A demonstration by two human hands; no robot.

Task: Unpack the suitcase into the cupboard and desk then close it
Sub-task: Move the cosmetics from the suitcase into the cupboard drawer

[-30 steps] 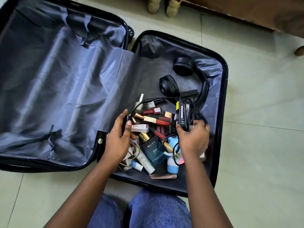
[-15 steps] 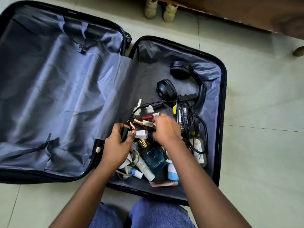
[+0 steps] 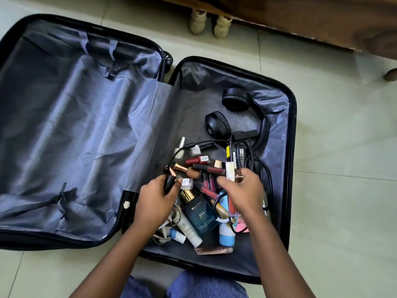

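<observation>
- Head view: the suitcase lies open on the floor; small bottles and tubes heap in its right half.
- The left hand grips a dark item and a little bottle; the right hand pinches a pale tube.
- These look light, hard and slippery; glass may crack; best held round the body.

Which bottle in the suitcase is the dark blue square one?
The perfume bottle with the gold cap, lying between both hands; the other bottles are round, white or light blue.

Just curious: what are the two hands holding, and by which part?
Left hand grips a small dark item; which part cannot be told. Right hand pinches a slim pale tube near its lower end.
</observation>
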